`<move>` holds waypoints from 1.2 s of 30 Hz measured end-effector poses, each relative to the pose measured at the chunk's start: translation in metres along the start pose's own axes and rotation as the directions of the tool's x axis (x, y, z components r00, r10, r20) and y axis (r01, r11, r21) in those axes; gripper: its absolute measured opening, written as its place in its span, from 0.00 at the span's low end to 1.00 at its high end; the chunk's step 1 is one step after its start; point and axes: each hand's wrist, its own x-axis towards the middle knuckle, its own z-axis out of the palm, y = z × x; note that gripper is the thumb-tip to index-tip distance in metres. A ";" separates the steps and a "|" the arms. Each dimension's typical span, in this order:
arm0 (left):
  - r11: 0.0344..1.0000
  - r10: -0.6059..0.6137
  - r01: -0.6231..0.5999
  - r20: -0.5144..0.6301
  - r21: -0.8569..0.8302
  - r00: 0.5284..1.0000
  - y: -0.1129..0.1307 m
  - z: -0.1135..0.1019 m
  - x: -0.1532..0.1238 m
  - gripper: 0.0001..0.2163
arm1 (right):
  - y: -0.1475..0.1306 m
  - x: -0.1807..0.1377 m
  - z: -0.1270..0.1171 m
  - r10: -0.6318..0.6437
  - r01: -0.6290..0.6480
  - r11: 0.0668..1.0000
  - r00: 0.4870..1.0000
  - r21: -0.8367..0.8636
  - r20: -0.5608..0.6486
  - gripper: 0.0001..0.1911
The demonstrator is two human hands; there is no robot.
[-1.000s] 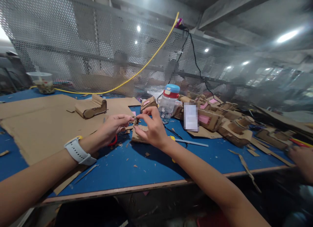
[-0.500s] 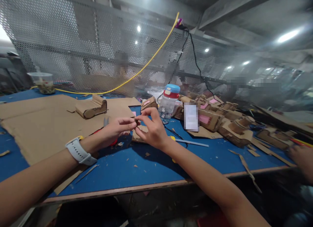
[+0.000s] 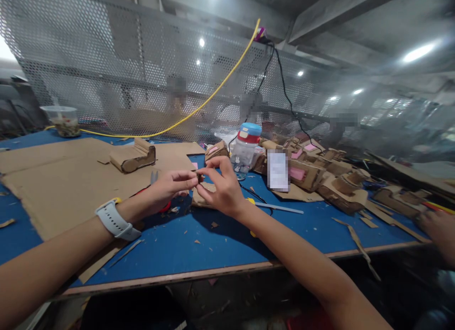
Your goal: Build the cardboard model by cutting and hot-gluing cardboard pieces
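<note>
Between my fingertips is a small brown piece point(image 3: 200, 177) that looks like cardboard, mostly hidden. My left hand point(image 3: 173, 187), with a pale watch point(image 3: 115, 220) on its wrist, pinches it from the left. From the other side my right hand point(image 3: 224, 187) grips it between thumb and fingers. Under and behind the right hand lies a flat cardboard piece point(image 3: 199, 199). Red-handled scissors point(image 3: 155, 177) lie partly covered by my left hand. To the right of my right wrist is a pale blade-like strip point(image 3: 279, 207) with a yellow part.
A large cardboard sheet point(image 3: 71, 178) bears a shaped cardboard model point(image 3: 133, 157). Behind my hands stand a blue-lidded bottle point(image 3: 245, 147) and a phone point(image 3: 278, 171). Cardboard models point(image 3: 341, 190) pile up at right, near another person's hand point(image 3: 439, 233). Scraps litter the blue table point(image 3: 213, 249).
My two hands stay in nearly the same place, still pinching the small piece. Its visible part has turned slightly. The other person's hand at right has shifted a little.
</note>
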 end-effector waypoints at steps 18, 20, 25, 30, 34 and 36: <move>0.999 0.026 -0.027 0.032 0.031 0.999 -0.003 -0.002 0.002 0.18 | -0.002 0.000 0.001 0.037 -0.037 0.999 0.999 0.013 0.033 0.05; 0.999 0.034 -0.035 0.034 0.032 0.999 -0.003 -0.002 0.002 0.19 | -0.002 0.000 0.000 0.030 -0.031 0.999 0.999 0.024 0.027 0.05; 0.997 0.058 -0.060 0.038 0.055 0.998 0.001 0.000 -0.001 0.19 | -0.002 -0.001 0.000 0.037 -0.039 0.998 0.999 0.049 0.038 0.06; 0.992 0.082 -0.084 0.026 0.089 0.996 0.003 0.000 -0.002 0.19 | -0.002 -0.001 0.000 0.063 -0.064 0.997 0.998 0.037 0.031 0.07; 0.995 0.051 -0.050 -0.004 0.088 0.999 0.003 0.000 -0.002 0.20 | -0.002 0.000 -0.001 0.090 -0.090 0.996 0.996 -0.015 -0.001 0.09; 0.996 0.038 -0.037 -0.015 0.079 0.999 0.003 0.001 -0.002 0.20 | -0.002 0.001 -0.002 0.087 -0.087 0.995 0.996 -0.052 -0.013 0.08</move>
